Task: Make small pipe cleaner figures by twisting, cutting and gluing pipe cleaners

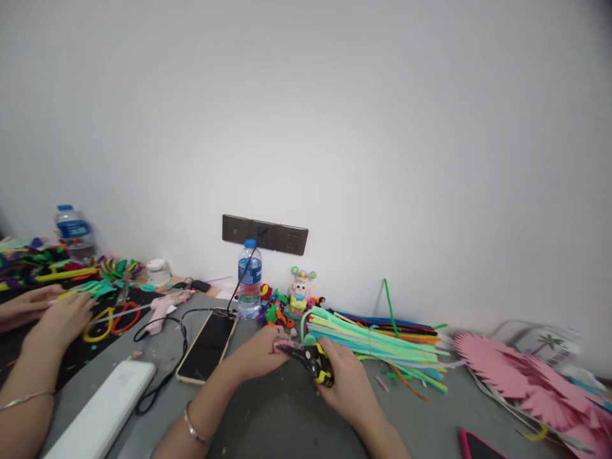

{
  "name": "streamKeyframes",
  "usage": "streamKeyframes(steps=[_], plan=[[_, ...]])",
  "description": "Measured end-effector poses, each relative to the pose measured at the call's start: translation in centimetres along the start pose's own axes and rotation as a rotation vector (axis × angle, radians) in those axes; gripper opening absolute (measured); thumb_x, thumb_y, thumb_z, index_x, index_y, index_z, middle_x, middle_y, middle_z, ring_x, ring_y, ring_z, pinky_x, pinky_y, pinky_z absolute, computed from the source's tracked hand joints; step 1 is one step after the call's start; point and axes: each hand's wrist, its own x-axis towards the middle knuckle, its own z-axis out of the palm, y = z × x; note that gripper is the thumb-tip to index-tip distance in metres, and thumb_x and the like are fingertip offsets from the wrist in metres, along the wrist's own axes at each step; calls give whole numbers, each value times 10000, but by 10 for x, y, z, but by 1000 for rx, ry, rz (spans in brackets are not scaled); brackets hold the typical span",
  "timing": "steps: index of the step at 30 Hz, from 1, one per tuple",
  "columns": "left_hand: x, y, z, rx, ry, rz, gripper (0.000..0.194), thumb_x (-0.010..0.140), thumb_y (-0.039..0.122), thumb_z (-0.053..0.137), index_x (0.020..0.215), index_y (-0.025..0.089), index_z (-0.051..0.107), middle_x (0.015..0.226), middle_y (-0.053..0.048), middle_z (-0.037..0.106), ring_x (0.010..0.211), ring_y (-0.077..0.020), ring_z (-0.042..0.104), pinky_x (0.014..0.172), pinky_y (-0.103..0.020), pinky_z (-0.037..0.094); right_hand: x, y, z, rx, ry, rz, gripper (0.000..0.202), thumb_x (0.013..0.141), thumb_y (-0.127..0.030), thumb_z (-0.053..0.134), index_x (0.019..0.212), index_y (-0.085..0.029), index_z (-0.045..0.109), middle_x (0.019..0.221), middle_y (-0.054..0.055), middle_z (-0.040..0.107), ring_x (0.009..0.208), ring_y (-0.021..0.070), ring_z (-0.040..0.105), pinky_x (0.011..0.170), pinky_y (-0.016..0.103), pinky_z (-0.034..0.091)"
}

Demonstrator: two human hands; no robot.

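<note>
My right hand [345, 381] is closed round the black and yellow handles of a cutting tool [313, 362]. The tool's jaws point left and meet a small pink fuzzy piece [283, 345]. That piece is pinched in the fingers of my left hand [261, 352], which wears a bracelet on its wrist. Behind my hands stand a small figure with big eyes [299, 293] and a water bottle [249, 280]. A bundle of green and blue pipe cleaners [373, 338] lies just beyond my right hand.
A phone [208, 344] and black cable lie left of my hands, near a long white box [102, 411] and a pink glue gun [160, 312]. At the far left, another person's hands [64, 319] work beside scissors [112, 322]. Pink pleated paper [530, 382] lies right.
</note>
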Motion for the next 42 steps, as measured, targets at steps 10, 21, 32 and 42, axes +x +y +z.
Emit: streamKeyframes(steps=[10,21,32,42], plan=[[-2,-5,6,-108,-128,-10,156,687,122,554,627,176,420,600,66,385,573,-91,342,533,-206,277,-2,-1,-10,92,-41,-63,527,572,-88,507,1085,-194,557,1102,104,630,1010,278,551,847,383,431],[10,-2,17,103,363,32,114,649,79,532,689,158,605,684,-4,591,692,-160,530,640,-236,380,0,7,1,-34,199,-1,463,592,-99,542,1042,-206,556,993,84,674,906,268,617,764,357,472],[12,-8,22,234,573,137,249,737,36,445,616,177,611,710,-45,648,763,-195,563,707,-291,416,-4,-12,2,35,148,67,515,612,-97,549,1121,-173,530,1055,111,631,981,294,561,852,419,453],[12,2,22,238,599,166,359,886,228,421,529,196,414,612,-18,514,657,-169,493,647,-280,364,-7,-10,5,73,133,15,583,619,-102,551,1195,-178,515,1149,121,606,1057,303,538,914,433,445]])
